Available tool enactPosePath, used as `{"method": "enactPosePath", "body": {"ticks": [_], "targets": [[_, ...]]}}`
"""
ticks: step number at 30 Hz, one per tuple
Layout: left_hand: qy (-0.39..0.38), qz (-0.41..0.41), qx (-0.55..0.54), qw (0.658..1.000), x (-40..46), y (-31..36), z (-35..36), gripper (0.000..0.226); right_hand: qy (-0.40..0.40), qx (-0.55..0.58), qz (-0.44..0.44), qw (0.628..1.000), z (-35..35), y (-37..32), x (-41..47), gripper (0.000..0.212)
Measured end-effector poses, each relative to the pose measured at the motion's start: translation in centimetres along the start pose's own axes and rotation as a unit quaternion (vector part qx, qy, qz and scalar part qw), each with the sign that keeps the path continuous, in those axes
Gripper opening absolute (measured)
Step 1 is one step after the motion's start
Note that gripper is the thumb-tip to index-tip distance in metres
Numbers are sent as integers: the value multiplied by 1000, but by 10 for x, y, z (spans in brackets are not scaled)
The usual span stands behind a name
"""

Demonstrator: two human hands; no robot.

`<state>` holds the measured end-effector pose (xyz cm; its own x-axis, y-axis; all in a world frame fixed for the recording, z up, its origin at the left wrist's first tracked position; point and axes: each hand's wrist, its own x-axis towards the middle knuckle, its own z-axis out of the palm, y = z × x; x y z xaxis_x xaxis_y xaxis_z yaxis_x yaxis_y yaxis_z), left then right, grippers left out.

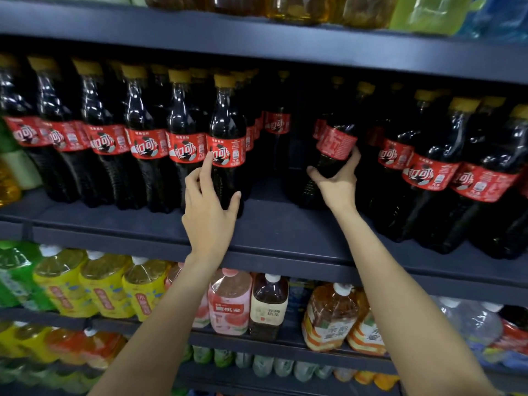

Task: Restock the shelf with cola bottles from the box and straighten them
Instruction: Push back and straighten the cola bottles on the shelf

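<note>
Cola bottles with yellow caps and red labels stand in rows on the dark middle shelf (274, 224). My left hand (210, 207) touches the front bottle (227, 130) at the right end of the left row, index finger up along its label and thumb by its base. My right hand (337, 181) grips the lower body of a tilted cola bottle (335, 138) in the gap at the shelf's middle, its label turned sideways. More cola bottles (431, 170) fill the right side. The box is out of view.
The shelf below holds yellow, pink and orange drink bottles (228, 304). An upper shelf (285, 44) with amber bottles hangs low over the cola caps. A gap of bare shelf lies between the two hands, with one bottle (277, 124) standing deep at the back.
</note>
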<state>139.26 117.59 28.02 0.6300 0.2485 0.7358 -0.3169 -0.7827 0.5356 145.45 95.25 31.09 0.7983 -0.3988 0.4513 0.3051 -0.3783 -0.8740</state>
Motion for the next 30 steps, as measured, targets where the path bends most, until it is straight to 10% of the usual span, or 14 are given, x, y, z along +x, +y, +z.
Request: {"method": "enactPosePath", "body": {"ticks": [14,24,30], "targets": [[-29,-4,27,999,-9,3,1,91,-207,52,-4,977,21,-10,13,101],[-33,-12,20,999,-9,4,1,93,-15,-72,-8,997,41,-12,-1,91],[-26,-14,15,999,-10,2,4,93,-64,-102,-69,990,65,-26,13,91]]}}
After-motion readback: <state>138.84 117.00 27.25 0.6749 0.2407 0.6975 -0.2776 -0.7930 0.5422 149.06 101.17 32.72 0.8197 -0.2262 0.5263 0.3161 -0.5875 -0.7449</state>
